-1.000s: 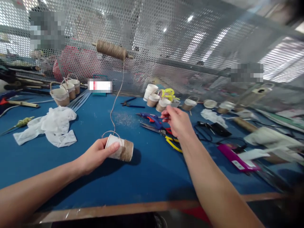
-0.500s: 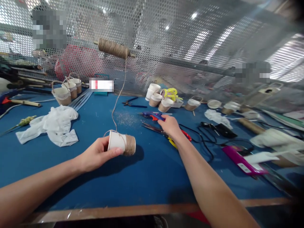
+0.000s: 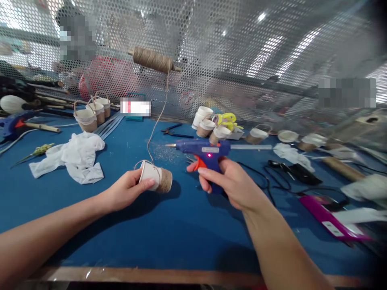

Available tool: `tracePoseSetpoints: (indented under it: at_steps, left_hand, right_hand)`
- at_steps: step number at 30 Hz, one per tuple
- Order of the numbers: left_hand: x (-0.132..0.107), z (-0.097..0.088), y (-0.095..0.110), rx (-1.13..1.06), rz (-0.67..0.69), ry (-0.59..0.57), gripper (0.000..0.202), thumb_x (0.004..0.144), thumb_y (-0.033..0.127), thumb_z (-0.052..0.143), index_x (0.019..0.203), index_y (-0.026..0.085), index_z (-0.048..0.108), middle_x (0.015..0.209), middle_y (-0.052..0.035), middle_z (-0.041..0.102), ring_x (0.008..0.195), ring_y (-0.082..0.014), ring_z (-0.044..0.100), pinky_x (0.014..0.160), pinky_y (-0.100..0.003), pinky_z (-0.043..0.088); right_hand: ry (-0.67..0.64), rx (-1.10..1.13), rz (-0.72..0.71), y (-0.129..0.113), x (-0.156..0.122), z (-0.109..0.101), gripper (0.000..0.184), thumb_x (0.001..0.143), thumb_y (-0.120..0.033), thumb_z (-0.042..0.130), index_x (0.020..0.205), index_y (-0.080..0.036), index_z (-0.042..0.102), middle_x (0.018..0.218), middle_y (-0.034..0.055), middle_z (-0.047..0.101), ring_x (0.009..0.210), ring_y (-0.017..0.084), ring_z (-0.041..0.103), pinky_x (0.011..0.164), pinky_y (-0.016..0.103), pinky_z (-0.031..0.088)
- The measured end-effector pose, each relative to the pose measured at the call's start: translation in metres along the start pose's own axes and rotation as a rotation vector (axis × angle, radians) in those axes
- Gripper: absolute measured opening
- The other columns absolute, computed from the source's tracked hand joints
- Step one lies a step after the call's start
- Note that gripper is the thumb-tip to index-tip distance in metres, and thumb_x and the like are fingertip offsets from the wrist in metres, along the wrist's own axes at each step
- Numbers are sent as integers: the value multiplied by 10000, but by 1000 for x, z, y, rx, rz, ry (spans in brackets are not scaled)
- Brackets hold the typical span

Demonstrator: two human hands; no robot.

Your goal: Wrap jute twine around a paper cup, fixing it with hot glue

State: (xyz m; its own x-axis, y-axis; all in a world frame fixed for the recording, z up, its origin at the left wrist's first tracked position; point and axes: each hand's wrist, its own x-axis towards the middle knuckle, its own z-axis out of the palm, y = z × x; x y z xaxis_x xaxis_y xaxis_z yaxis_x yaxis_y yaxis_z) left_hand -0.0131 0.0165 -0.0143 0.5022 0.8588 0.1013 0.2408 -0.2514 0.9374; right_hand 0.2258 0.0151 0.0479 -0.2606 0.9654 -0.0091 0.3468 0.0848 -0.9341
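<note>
Right hand (image 3: 232, 183) had lifted the blue glue gun (image 3: 203, 151) off the table (image 3: 169, 237), fingers wrapped round its grip, nozzle pointing left. Left hand (image 3: 127, 191) gripped the twine-wrapped paper cup (image 3: 155, 180) on its side, twine (image 3: 159, 117) running up to the spool (image 3: 152, 60).

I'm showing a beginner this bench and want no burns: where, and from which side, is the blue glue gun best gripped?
Grip the blue glue gun by its handle, coming from the rear, away from the tip. Its metal nozzle points left and a red light glows, so the tip is probably hot. The right hand holds it this way, one finger by the orange trigger.
</note>
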Motion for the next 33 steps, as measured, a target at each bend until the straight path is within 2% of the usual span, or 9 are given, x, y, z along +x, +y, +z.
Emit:
tracePoseSetpoints:
  at_steps: [5,11,18,24,28,33]
  left_hand:
    - [2,-4,-3,0,-55,-6,334,827,379,389,880,101,566,881,-71,635,851,-214,568,799,-320,442]
    - [2,-5,-6,-41,-77,-17,346,834,401,369,827,108,554,855,-75,624,831,-213,563,807,-336,436]
    - [4,-4,-5,-93,-111,-33,436,843,474,350,855,101,575,859,-70,633,838,-208,558,798,-303,431]
    - [3,-5,-8,-67,-110,-17,480,843,509,331,875,98,578,830,-65,625,778,-185,552,754,-288,437]
    - [3,-5,-7,-44,-106,-17,474,847,502,328,883,101,577,839,-67,624,794,-187,558,788,-301,439]
    - [3,-3,-3,-35,-84,-28,473,851,493,326,877,97,584,853,-72,629,811,-195,562,798,-313,445]
  right_hand:
    - [-102,-133,50,-5,-15,6,184,776,-310,555,874,-156,584,567,-14,575,490,98,508,479,219,429]
    - [-73,-321,107,-9,-20,10,236,745,-412,554,685,-186,525,410,-64,452,401,99,454,446,232,402]
    - [-75,-563,112,-15,-25,14,346,748,-430,521,489,-217,435,369,-56,454,343,92,433,399,217,364]
    - [-104,-648,66,-16,-27,17,429,776,-418,497,413,-219,382,341,-57,435,327,88,433,390,216,344]
    - [-105,-696,49,-16,-28,18,390,787,-407,496,449,-222,433,350,-60,460,340,95,458,399,222,344]
    - [-84,-799,-17,-16,-29,17,237,801,-400,496,656,-242,597,330,-74,466,342,119,466,442,251,353]
